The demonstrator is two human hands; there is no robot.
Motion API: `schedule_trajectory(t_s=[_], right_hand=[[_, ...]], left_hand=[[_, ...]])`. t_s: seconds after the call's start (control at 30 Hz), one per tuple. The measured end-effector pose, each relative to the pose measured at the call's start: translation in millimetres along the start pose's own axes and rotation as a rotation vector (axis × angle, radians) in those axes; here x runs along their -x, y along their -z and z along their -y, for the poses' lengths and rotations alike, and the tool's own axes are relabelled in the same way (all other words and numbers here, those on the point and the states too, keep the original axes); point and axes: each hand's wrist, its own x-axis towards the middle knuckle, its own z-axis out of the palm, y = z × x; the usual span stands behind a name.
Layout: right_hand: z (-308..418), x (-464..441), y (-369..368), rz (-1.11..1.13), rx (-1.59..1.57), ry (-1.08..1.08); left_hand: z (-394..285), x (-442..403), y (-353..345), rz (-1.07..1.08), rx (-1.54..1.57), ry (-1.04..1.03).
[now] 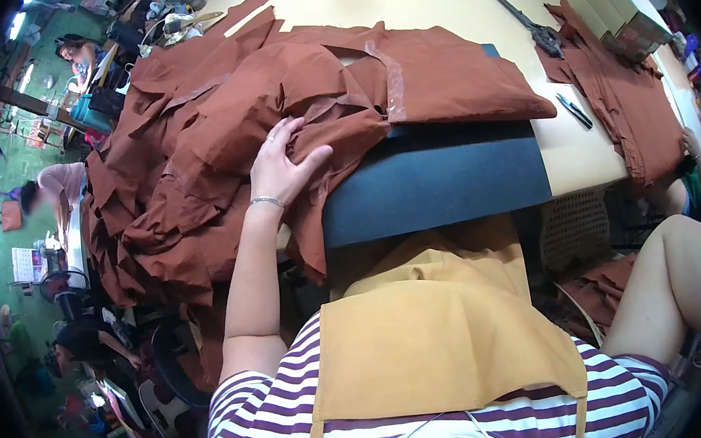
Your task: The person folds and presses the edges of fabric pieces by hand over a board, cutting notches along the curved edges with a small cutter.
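My left hand (284,165) lies on a large crumpled heap of reddish-brown cloth (219,122), its thumb held apart from the fingers. A bracelet circles the wrist. To the right of the heap, a flatter reddish-brown piece (455,79) with a shiny strip across it rests partly on a dark blue-black mat (438,179). The mat lies at the table edge nearest my body. My right arm bends at the elbow at the right side, and its hand is out of the frame.
Large dark scissors (529,24) and pens (574,111) lie on the pale table (580,156). Beyond them are stacked brown cloth (626,107) and a cardboard box (614,5). Another person's hand (693,143) is near that stack. Several people sit at the left.
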Motion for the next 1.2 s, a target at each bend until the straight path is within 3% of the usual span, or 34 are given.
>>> schedule_trajectory(t_s=[0.13,0.27,0.4,0.53,1.2], right_hand=[[-37,0,26,0.040,0.117,-0.098],[-71,0,44,0.078,0.200,-0.177],[-99,-1,64,0.100,0.260,-0.242],[-128,-4,80,0.108,0.287,-0.298],[-142,5,95,0.153,0.340,-0.396]], left_hand=[[11,-15,-6,-0.088,0.194,0.014],[9,-27,-12,-0.076,-0.010,0.170],[5,-40,-12,0.045,-0.212,0.190],[18,-46,-11,0.067,-0.190,0.158],[21,-34,-20,-0.047,-0.109,0.053]])
